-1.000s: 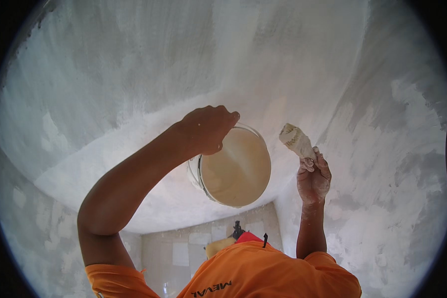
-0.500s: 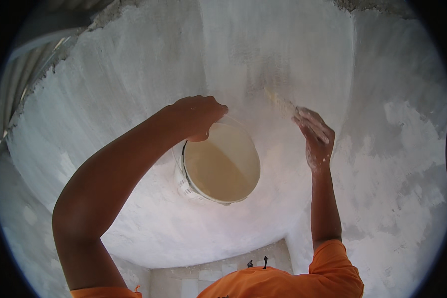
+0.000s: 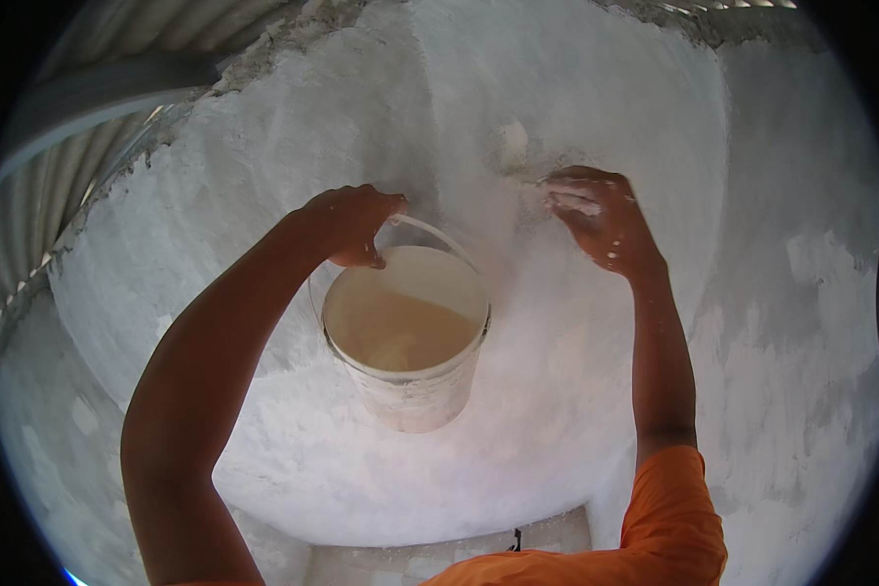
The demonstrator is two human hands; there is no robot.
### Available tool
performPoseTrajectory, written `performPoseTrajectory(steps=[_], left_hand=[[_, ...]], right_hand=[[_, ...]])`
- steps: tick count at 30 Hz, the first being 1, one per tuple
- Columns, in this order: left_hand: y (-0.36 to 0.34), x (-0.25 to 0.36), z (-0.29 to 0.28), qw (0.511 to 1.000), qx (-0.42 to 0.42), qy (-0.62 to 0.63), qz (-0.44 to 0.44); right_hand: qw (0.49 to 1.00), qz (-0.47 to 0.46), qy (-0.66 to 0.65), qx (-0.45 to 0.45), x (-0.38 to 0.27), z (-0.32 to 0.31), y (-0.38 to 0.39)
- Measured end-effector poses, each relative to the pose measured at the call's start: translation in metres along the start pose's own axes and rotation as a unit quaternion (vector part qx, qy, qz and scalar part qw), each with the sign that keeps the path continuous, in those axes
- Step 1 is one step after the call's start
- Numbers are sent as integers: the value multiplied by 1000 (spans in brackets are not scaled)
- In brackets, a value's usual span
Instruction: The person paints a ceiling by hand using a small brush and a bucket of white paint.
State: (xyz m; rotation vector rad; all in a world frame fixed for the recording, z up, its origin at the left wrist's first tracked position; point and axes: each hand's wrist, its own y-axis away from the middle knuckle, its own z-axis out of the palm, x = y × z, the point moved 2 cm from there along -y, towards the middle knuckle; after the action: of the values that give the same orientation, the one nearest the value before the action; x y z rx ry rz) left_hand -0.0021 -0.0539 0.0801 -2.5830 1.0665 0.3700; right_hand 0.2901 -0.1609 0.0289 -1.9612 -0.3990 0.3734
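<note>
My left hand [image 3: 356, 220] is closed on the handle [image 3: 430, 231] of a white plastic bucket [image 3: 405, 396], which hangs below it partly filled with a pale creamy liquid [image 3: 400, 327]. My right hand [image 3: 596, 210], spotted with white, is closed on a brush [image 3: 523, 181], raised to the right of the bucket at the whitewashed wall [image 3: 557, 107]. The brush head is faint and blurred against the wall, so whether it touches the surface is unclear.
The wall has a rough, broken top edge [image 3: 713, 24]. Corrugated roofing [image 3: 78, 166] and a beam [image 3: 107, 93] show at upper left. A grey patchy side wall [image 3: 791, 293] is on the right; a tiled surface [image 3: 391, 557] lies at the bottom behind my orange shirt.
My right hand has moved up and left with the brush. My left hand has shifted left with the bucket, now seen more from the side. The view has tilted, showing more roofing.
</note>
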Motion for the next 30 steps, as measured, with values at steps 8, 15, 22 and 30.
performPoseTrajectory(steps=[8,15,22,30], left_hand=[[-25,14,-8,998,55,-25,23],[-36,10,2,996,65,-30,44],[-45,8,11,990,122,-43,53],[-42,6,15,987,141,-59,54]], right_hand=[[990,-52,43,123,40,-19,-19],[997,-33,-9,-72,-18,-19,8],[986,-144,22,85,15,-12,-17],[996,-8,-88,-33,10,-18,-16]])
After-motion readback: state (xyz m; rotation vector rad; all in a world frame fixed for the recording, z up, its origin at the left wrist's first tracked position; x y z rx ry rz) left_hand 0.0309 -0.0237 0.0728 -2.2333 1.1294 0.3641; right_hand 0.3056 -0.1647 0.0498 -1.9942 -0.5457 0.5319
